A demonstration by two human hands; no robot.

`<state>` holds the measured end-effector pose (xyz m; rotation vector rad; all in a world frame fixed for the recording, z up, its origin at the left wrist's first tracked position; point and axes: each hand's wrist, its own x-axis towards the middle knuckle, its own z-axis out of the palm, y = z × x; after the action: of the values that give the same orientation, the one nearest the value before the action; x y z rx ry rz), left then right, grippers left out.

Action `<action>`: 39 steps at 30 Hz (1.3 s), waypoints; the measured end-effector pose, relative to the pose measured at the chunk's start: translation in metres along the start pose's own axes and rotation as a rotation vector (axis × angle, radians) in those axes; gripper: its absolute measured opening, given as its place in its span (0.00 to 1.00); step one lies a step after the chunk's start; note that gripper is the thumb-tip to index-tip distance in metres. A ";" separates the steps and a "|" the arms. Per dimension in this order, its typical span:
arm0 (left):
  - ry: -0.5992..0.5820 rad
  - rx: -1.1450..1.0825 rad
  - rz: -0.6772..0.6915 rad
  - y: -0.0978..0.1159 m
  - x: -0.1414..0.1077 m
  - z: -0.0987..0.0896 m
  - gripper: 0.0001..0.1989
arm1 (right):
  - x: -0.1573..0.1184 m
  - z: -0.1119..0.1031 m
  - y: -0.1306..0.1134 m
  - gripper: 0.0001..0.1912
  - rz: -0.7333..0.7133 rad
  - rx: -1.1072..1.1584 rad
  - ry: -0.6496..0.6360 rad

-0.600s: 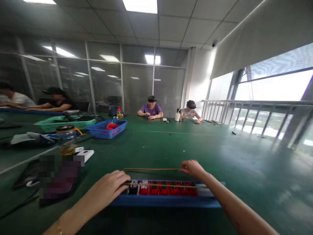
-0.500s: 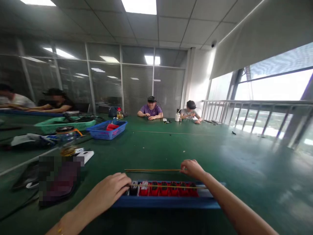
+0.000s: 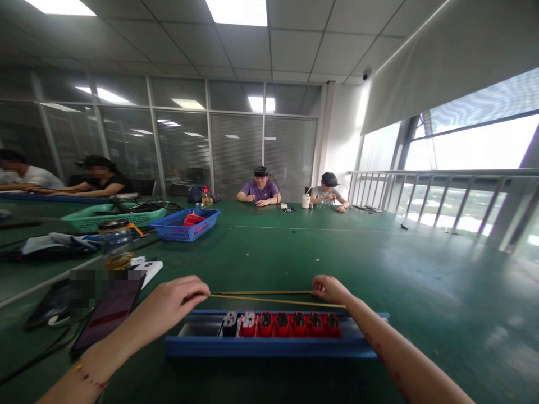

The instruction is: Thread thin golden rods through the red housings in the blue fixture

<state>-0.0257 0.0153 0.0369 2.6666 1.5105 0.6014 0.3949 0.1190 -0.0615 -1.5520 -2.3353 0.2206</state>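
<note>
The left hand (image 3: 183, 293) has its grip closed, thumb and fingertips pinching the left end of a thin yellow-brown stick (image 3: 278, 301), which runs right to the forearm; whether it continues behind cannot be told. The right hand (image 3: 330, 289) has its grip closed on the right end of a second thin yellow-brown stick (image 3: 261, 292), just on the far side. Both lie above the green bench (image 3: 273, 258), beyond a long blue tray (image 3: 269, 349) holding a row of red blocks (image 3: 283, 325) with one black block (image 3: 229, 324) at its left.
</note>
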 end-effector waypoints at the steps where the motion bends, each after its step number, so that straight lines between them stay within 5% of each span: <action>1: 0.001 -0.010 -0.023 -0.006 0.005 0.000 0.11 | 0.000 0.000 0.000 0.06 0.005 0.012 0.002; 8: -0.136 -0.029 -0.050 -0.035 0.033 0.024 0.09 | -0.001 0.003 0.004 0.07 0.029 0.083 -0.015; 17: -0.241 0.023 -0.012 -0.037 0.060 0.065 0.07 | -0.011 -0.004 -0.007 0.18 -0.053 0.095 -0.045; 21: -0.243 0.071 -0.015 -0.036 0.072 0.079 0.06 | -0.010 -0.004 -0.008 0.11 -0.056 0.036 -0.034; 39: -0.315 0.158 -0.048 -0.026 0.087 0.091 0.11 | -0.013 -0.007 -0.018 0.11 -0.098 -0.077 -0.032</action>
<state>0.0239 0.1167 -0.0248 2.6632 1.5795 0.0551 0.3865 0.1000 -0.0514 -1.4733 -2.4642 0.1343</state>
